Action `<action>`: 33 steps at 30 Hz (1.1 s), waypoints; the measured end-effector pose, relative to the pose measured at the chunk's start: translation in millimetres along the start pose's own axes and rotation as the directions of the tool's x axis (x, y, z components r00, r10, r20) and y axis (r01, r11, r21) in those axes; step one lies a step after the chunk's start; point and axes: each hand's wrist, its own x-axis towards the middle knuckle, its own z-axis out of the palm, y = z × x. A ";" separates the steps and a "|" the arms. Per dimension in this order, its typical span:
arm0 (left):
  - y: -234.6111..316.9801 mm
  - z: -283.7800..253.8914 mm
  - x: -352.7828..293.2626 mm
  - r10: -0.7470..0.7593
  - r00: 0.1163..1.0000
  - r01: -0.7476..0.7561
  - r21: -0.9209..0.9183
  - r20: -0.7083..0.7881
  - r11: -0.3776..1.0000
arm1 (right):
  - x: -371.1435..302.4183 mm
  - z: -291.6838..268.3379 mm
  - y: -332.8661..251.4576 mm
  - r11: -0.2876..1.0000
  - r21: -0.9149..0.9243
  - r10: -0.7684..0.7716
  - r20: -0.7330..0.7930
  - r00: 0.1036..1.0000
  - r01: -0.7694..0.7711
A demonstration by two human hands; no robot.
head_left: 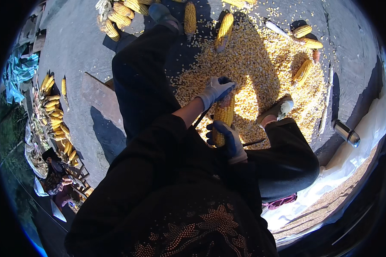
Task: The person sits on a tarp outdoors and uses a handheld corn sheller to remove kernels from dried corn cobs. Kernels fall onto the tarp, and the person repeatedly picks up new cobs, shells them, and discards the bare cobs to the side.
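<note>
Between my legs I have a yellow ear of corn [224, 112], its far end partly stripped of kernels. My right hand [228, 139], in a white and dark blue glove, wraps round the near end of the ear. At the far end, my gloved left hand [217, 91] has its fingers curled in against the ear; the fingertips are partly hidden. A thin dark rod [255, 142] sticks out beside my right wrist; whether it is held I cannot tell. Under both hands spreads a heap of loose kernels [240, 64].
Whole ears [303, 73] lie on and around the heap, with more ears [118, 15] at the far left. A metal flask [346, 132] stands at right beside white plastic sheeting [330, 175]. A flat board [102, 99] lies left; another person [60, 182] sits by piled corn.
</note>
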 end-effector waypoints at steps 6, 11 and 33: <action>43.7 -3.6 -41.5 -0.050 0.989 0.090 -0.289 0.141 0.953 | 54.0 -10.3 26.2 0.954 -0.289 -0.151 -0.216 0.965 0.084; 22.8 1.9 -29.9 -0.010 0.998 0.003 -0.134 -0.057 0.991 | 77.4 1.9 48.8 0.408 -0.913 -0.600 -0.240 0.763 0.033; 53.7 -11.9 -39.0 0.023 0.999 -0.016 0.206 -0.031 0.978 | 41.0 0.9 13.0 0.988 -0.154 -0.024 -0.055 0.998 0.016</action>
